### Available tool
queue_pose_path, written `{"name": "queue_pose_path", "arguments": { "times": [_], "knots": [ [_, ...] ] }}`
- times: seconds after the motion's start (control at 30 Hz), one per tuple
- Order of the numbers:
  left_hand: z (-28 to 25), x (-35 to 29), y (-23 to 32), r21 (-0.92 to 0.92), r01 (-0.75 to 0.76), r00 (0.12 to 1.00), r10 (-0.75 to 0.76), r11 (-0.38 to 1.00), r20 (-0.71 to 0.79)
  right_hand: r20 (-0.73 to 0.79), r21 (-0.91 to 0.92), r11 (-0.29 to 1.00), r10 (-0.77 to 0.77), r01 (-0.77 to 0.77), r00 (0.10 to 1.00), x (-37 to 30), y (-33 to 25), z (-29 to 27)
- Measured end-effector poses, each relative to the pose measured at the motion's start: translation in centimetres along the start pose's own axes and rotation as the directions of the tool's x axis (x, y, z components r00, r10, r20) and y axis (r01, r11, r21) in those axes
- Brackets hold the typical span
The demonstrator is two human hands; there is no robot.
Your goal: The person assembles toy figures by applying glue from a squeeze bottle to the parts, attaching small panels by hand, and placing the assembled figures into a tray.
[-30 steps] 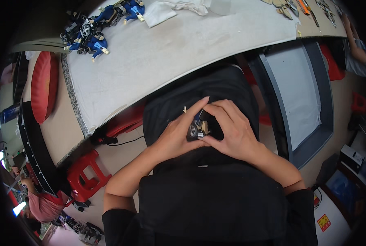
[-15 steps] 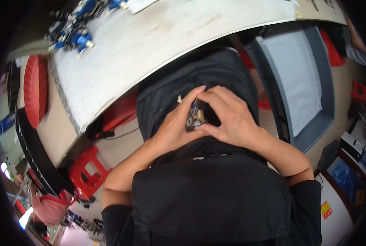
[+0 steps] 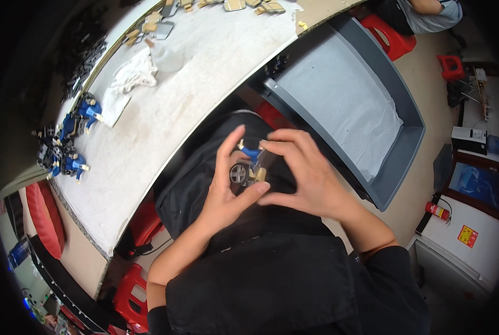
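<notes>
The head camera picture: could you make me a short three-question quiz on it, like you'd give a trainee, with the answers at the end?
1. True or false: a white sheet lies in the gray tray.

2. Choose one. The wheeled toy between the left hand and the right hand has a toy figure dressed in:
A) red
B) blue
C) green

3. Fill in the blank: seen in the picture, the group of other blue toy figures is toward the ____ end of the white-covered table.

Key: 1. True. 2. B. 3. left.
</notes>
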State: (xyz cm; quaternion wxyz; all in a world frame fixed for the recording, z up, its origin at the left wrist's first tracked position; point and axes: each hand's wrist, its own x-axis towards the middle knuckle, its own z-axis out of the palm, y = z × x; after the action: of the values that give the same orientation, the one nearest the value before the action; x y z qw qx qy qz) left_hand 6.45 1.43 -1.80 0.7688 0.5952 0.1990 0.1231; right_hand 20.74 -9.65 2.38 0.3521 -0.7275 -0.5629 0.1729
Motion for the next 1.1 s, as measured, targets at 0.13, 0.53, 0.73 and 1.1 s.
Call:
{"name": "queue_pose_path", "arguments": {
  "times": [0.13, 0.53, 0.73, 1.1],
  "knots": [
    [-0.6, 2.8, 0.7, -0.517, 0.366, 0.914, -0.195, 0.774, 0.355, 0.090, 0.227, 0.970, -0.107, 0.084, 0.990, 0.5, 2.7, -2.8],
    [-1.6, 2.7, 0.0, -0.254, 0.321, 0.936, -0.265, 0.912, 0.233, -0.317, 0.081, 0.941, 0.337, -0.329, 0.886, 5.7, 19.9, -3.2],
    [-4.1, -0.9, 1.7, -0.236, 0.290, 0.957, -0.286, 0.928, 0.049, -0.156, -0.560, 0.657, 0.515, -0.505, 0.843, 13.6, 31.9, 1.4],
    [-6.1, -4.9, 4.5, -0.095, 0.065, 0.978, -0.082, 0.993, -0.193, -0.249, 0.161, 0.880, 0.474, -0.447, 0.844, 12.5, 35.8, 4.4]
  ]
}}
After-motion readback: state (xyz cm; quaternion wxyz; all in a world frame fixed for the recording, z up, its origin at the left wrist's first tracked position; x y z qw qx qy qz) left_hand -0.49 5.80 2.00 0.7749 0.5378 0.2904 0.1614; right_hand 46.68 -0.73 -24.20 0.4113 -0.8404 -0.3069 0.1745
